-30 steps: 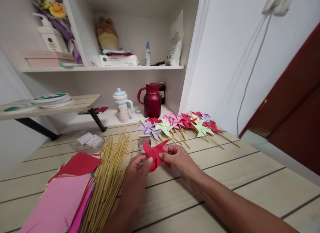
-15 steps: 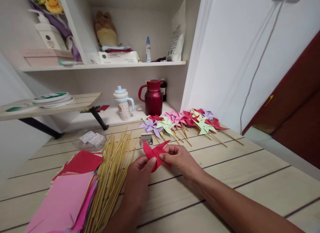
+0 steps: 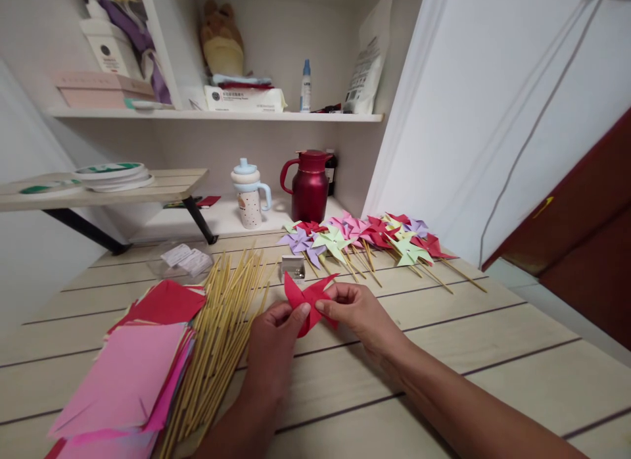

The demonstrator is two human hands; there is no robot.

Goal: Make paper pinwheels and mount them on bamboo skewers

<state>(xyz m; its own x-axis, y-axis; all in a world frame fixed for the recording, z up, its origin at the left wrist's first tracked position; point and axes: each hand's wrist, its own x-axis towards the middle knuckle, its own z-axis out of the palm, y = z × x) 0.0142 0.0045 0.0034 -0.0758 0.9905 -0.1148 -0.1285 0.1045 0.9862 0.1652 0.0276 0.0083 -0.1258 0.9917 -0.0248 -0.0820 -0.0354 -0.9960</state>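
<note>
While both hands (image 3: 315,321) pinch it, red pinwheel (image 3: 309,300) faces up.

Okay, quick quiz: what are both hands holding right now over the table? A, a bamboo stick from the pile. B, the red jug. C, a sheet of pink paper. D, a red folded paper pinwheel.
D: the left hand and right hand both pinch the red folded paper pinwheel between them, while the bamboo sticks lie beside them on the table.
</note>
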